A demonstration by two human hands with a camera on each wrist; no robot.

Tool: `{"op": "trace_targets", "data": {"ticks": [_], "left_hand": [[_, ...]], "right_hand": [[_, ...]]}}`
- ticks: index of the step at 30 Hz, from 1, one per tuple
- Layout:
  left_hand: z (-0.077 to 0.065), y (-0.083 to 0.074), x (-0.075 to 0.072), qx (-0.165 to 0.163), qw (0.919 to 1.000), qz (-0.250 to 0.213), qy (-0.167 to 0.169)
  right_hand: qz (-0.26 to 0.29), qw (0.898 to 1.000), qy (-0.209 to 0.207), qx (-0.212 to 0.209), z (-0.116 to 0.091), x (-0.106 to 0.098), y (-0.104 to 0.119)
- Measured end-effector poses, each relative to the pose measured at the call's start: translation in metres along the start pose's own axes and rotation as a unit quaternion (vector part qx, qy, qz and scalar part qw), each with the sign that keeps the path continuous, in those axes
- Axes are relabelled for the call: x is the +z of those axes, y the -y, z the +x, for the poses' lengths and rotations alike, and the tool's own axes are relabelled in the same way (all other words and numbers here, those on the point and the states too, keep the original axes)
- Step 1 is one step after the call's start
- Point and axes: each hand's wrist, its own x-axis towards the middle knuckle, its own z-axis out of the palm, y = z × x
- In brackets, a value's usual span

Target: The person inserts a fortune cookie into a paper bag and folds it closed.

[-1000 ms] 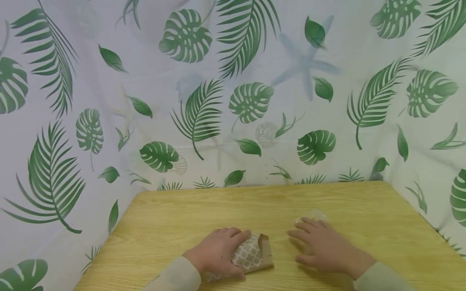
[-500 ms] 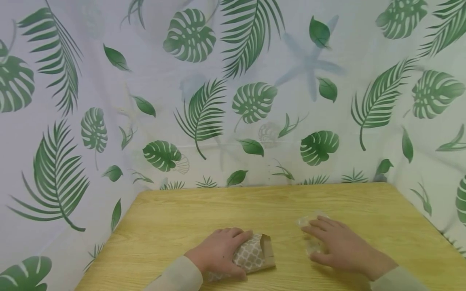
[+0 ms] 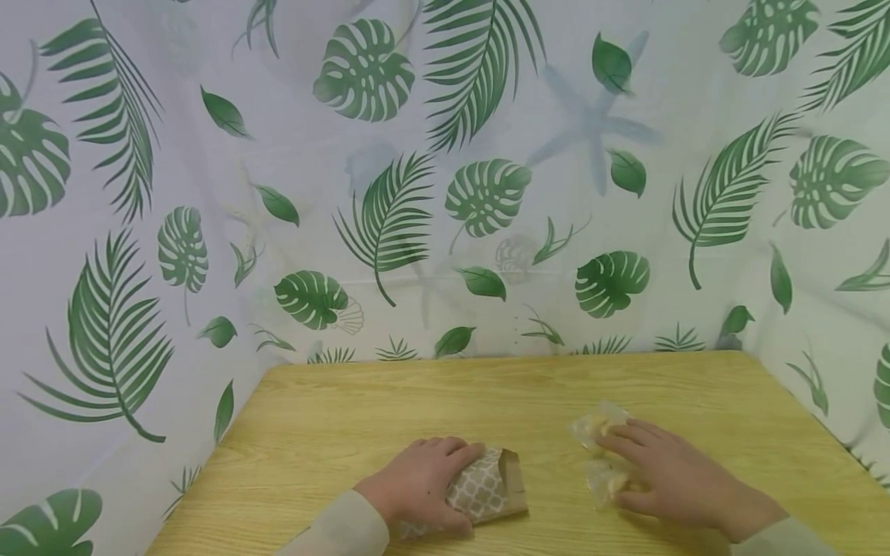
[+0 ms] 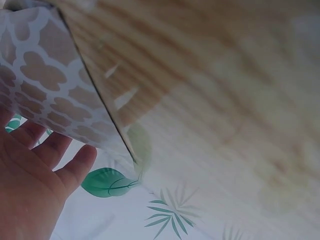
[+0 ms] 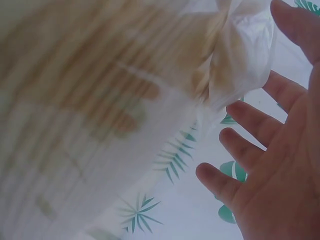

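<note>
My left hand (image 3: 422, 483) lies over a tan paper bag (image 3: 480, 490) with a white lattice pattern, thumb on its near side and fingers on its far side. The bag lies on its side, its brown open end facing right; the palm hides its left part. In the left wrist view, fingertips touch the patterned bag (image 4: 45, 75) along one edge. To the right, a crumpled clear plastic bag (image 3: 598, 425) with pale yellow pieces inside lies on the table. Against its right side rests my right hand (image 3: 677, 479), fingers extended. The right wrist view shows these fingers spread beside the clear plastic (image 5: 245, 55).
A wooden table (image 3: 389, 401) carries both bags, with a gap between them. White cloth (image 3: 417, 332) printed with green leaves hangs behind and along both sides of the table.
My right hand has slid to the right, uncovering more of the plastic bag, which stays in nearly the same place. My left hand and the paper bag have hardly moved.
</note>
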Motion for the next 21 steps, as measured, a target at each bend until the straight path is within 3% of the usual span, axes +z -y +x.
{"op": "trace_targets", "data": {"ticks": [7,16,21], "left_hand": [[0.0,0.001,0.0007,0.004,1.0,-0.002,-0.003],[0.0005,0.0011,0.0017,0.008,0.9999,0.006,-0.006],[-0.0001,0.0004,0.0019,0.008,0.9999,0.006,-0.009]], "right_hand": [[0.008,1.0,0.002,0.0,-0.0057,-0.0002,-0.0046],[0.043,0.995,0.073,0.047,-0.0086,-0.0012,-0.0049],[0.047,0.995,0.075,0.045,-0.0094,-0.0017,-0.0014]]}}
